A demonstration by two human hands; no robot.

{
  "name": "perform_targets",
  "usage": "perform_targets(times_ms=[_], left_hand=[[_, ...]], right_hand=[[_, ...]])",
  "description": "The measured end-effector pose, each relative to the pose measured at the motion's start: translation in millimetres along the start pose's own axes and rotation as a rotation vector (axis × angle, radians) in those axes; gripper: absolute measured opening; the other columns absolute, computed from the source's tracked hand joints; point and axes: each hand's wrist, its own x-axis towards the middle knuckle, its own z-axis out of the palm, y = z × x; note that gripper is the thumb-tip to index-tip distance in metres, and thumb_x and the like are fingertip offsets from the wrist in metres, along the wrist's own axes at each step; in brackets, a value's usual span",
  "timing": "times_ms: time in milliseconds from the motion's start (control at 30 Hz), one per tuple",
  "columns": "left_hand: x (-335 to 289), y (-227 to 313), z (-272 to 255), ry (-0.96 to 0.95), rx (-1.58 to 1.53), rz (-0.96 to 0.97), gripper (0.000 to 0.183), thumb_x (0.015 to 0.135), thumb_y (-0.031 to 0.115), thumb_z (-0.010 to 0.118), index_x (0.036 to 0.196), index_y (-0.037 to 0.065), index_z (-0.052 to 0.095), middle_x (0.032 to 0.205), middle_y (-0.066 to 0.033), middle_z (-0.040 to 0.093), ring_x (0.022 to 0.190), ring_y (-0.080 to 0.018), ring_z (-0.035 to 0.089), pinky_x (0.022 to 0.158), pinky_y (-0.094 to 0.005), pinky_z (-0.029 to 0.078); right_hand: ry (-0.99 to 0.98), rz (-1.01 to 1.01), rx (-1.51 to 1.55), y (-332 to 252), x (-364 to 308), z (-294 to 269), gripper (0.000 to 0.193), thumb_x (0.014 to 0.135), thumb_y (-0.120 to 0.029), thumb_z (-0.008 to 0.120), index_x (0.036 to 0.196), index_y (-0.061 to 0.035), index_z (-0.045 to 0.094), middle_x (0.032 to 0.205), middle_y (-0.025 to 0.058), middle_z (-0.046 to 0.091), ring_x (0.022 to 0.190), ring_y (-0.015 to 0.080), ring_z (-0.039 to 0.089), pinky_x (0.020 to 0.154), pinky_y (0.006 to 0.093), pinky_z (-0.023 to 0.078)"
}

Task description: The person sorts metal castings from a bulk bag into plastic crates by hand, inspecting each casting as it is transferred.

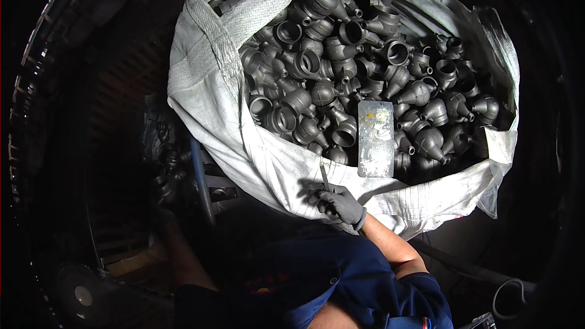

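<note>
My right hand (342,205), in a grey glove, is closed around a slim dark stick-like tool (324,176); its exact kind cannot be made out. The tool points up and away, over the near side of a large white woven bulk bag (274,173). Inside the bag lies a heap of dark grey, bulb-shaped hollow parts (323,3) with round open mouths and narrow necks. My left hand (163,214) is low at the left, in deep shadow, close to more dark parts (163,186). Its fingers are hidden by the darkness.
A scuffed grey metal plate (376,140) rests on the parts at the bag's near edge. A blue post (201,180) stands left of the bag. Slatted wood (125,79) shows dimly farther left. A pale hose loop (509,298) is at the lower right.
</note>
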Motion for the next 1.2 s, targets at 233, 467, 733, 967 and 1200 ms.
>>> perform_targets(times_ms=[233,467,733,967,1200], left_hand=[[27.8,52.0,65.4,-0.012,-0.697,-0.609,0.034,0.093,0.02,0.052,0.12,-0.001,0.055,0.111,-0.017,0.062,0.098,-0.0241,0.061,0.083,-0.0357,0.048],[-101.2,278.9,227.0,-0.859,-0.438,0.156,0.025,0.084,0.004,0.062,0.107,-0.005,0.062,0.093,-0.0078,0.066,0.085,-0.012,0.061,0.079,-0.0258,0.047],[-187.3,252.5,392.5,-1.233,0.239,0.849,0.081,0.068,0.03,0.072,0.139,0.01,0.039,0.14,-0.0142,0.041,0.132,-0.0303,0.034,0.107,-0.0414,0.03],[-210.7,255.6,420.9,-1.239,0.838,1.183,0.092,0.061,0.053,0.07,0.138,0.014,0.039,0.137,-0.0117,0.042,0.124,-0.0295,0.04,0.094,-0.0483,0.034],[-181.9,294.3,373.1,-1.119,0.714,1.092,0.072,0.066,0.032,0.071,0.131,0.013,0.048,0.119,-0.0101,0.053,0.107,-0.027,0.048,0.083,-0.0447,0.038]], right_hand=[[0.033,-0.028,-0.09,1.8,-2.2,-3.6,0.044,0.097,-0.022,0.043,0.137,-0.004,0.043,0.114,0.0058,0.061,0.093,0.0093,0.056,0.065,0.0178,0.043],[0.162,0.013,-0.038,9.5,-8.3,-13.6,0.04,0.098,-0.024,0.042,0.132,-0.0033,0.049,0.107,0.0057,0.064,0.065,0.0047,0.048,0.058,0.0171,0.042],[0.349,-0.051,0.084,19.3,-30.0,-38.5,0.038,0.098,-0.022,0.044,0.128,-0.0004,0.052,0.088,0.0041,0.064,0.05,0.0017,0.039,0.047,0.0151,0.035],[0.414,-0.12,0.15,11.8,-48.3,-46.9,0.034,0.095,-0.014,0.045,0.124,0.0008,0.055,0.086,0.0034,0.064,0.053,0.0011,0.039,0.049,0.0147,0.036],[0.518,-0.083,0.116,6.5,-56.1,-60.0,0.032,0.095,-0.016,0.045,0.118,0.0015,0.059,0.084,0.0024,0.065,0.057,0.0016,0.043,0.05,0.0153,0.036]])
